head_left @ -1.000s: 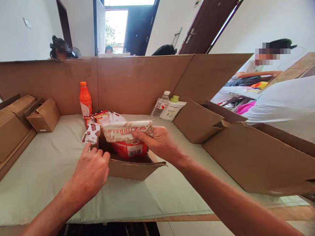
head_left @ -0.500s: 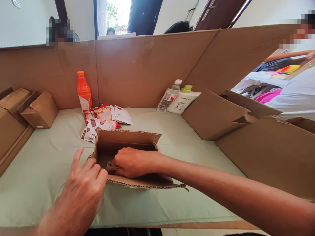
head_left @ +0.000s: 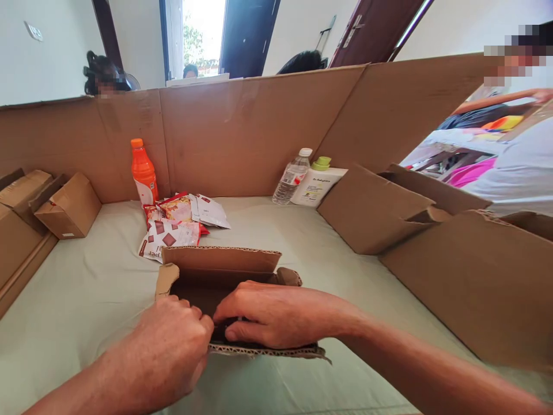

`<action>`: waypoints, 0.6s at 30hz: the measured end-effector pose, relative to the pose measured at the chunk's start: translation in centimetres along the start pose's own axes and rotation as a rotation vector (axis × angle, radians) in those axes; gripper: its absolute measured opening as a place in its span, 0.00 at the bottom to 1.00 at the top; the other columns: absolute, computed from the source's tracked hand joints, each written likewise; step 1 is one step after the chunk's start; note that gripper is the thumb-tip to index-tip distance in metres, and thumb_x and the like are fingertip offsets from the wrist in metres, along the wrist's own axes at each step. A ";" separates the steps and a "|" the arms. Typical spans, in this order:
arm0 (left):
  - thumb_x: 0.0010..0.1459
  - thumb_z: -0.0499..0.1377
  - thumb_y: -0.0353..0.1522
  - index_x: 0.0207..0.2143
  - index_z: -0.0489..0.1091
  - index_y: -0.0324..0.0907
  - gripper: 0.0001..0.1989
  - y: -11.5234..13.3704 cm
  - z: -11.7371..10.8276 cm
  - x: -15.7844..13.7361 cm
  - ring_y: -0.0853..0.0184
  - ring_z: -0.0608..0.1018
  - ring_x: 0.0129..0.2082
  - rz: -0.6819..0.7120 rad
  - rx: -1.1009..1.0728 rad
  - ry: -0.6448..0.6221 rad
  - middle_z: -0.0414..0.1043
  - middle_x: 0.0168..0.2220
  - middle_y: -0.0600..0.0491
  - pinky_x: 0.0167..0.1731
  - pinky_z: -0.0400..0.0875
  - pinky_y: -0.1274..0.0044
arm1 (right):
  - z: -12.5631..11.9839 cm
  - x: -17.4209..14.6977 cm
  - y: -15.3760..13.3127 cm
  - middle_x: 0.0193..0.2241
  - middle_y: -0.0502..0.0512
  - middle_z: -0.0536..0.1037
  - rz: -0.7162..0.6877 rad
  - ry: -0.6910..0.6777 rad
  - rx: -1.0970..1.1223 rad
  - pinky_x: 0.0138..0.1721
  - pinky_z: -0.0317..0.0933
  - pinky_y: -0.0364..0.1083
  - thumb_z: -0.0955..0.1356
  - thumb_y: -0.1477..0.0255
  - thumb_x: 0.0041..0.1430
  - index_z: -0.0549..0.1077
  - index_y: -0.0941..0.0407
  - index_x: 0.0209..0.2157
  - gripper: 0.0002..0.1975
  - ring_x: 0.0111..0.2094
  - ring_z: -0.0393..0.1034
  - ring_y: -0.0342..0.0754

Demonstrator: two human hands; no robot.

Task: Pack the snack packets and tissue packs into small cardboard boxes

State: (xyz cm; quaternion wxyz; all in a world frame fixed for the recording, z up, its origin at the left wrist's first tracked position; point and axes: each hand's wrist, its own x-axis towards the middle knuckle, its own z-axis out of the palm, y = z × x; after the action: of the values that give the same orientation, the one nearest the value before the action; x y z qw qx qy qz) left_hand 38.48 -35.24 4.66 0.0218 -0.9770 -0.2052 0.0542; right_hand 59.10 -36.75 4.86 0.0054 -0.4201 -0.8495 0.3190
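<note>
A small open cardboard box (head_left: 220,260) sits on the pale green cloth in front of me, its far flap upright. My right hand (head_left: 276,314) lies over the box's near edge, fingers curled on the near flap (head_left: 268,349). My left hand (head_left: 170,349) meets it at the left, fingers bent against the same edge. The inside of the box is dark and mostly hidden by my hands. Behind the box lies a heap of snack packets (head_left: 177,222).
An orange drink bottle (head_left: 144,171) stands by the cardboard back wall (head_left: 242,127). A clear water bottle (head_left: 292,176) and a white lotion bottle (head_left: 318,181) lean at the back right. Folded cartons (head_left: 432,242) lie right, small boxes (head_left: 67,204) left. People sit beyond the wall.
The red-and-white packet my right hand held went down into the box. Both hands then came together at the near edge of the box.
</note>
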 end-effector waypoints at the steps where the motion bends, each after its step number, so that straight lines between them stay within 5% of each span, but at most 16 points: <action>1: 0.50 0.59 0.22 0.29 0.74 0.42 0.07 0.0 -0.2 0.0 0.57 0.81 0.25 0.009 -0.007 -0.025 0.79 0.26 0.51 0.27 0.74 0.70 | -0.1 -0.5 0.1 0.38 0.56 0.85 -0.026 0.043 0.028 0.40 0.62 0.46 0.66 0.75 0.65 0.82 0.56 0.41 0.11 0.39 0.77 0.51; 4: 0.47 0.60 0.21 0.28 0.73 0.42 0.08 -0.1 -0.3 -0.1 0.60 0.79 0.22 0.049 -0.016 -0.081 0.78 0.25 0.53 0.26 0.70 0.71 | -1.0 -1.9 0.4 0.36 0.54 0.85 -0.116 0.321 0.198 0.36 0.65 0.44 0.65 0.71 0.67 0.82 0.54 0.41 0.12 0.35 0.78 0.47; 7: 0.49 0.63 0.24 0.30 0.72 0.41 0.05 -0.4 0.7 0.0 0.63 0.78 0.21 0.144 -0.031 -0.106 0.78 0.24 0.54 0.25 0.67 0.71 | -3.0 -2.6 1.8 0.30 0.53 0.83 -0.118 0.805 0.390 0.31 0.68 0.43 0.67 0.66 0.67 0.81 0.53 0.37 0.11 0.29 0.76 0.44; 10: 0.55 0.63 0.28 0.29 0.72 0.41 0.03 -0.6 2.5 0.2 0.64 0.77 0.19 0.201 0.022 0.000 0.78 0.23 0.54 0.22 0.62 0.71 | -5.0 -0.6 5.6 0.31 0.54 0.83 -0.068 1.130 0.485 0.29 0.69 0.43 0.69 0.63 0.64 0.80 0.54 0.35 0.10 0.27 0.75 0.44; 15: 0.61 0.58 0.26 0.23 0.66 0.42 0.13 -0.8 5.4 0.4 0.69 0.71 0.16 0.199 0.105 0.389 0.73 0.18 0.57 0.21 0.57 0.73 | -5.1 8.0 13.4 0.30 0.56 0.82 0.111 0.805 0.353 0.29 0.68 0.44 0.66 0.62 0.61 0.78 0.58 0.33 0.14 0.29 0.76 0.46; 18: 0.65 0.53 0.23 0.24 0.66 0.41 0.15 -0.9 6.9 0.4 0.71 0.71 0.18 0.157 0.088 0.499 0.72 0.19 0.57 0.27 0.61 0.74 | -3.6 13.2 15.4 0.32 0.56 0.83 0.145 0.690 0.258 0.36 0.69 0.46 0.69 0.67 0.57 0.79 0.58 0.35 0.10 0.34 0.77 0.49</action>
State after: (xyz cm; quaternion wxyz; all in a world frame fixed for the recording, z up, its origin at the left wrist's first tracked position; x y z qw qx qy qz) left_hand 37.68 -34.09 -2.21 0.1097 -0.9712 -0.1145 -0.1779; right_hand 62.48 -18.53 -4.14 0.3215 -0.5579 -0.7187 0.2625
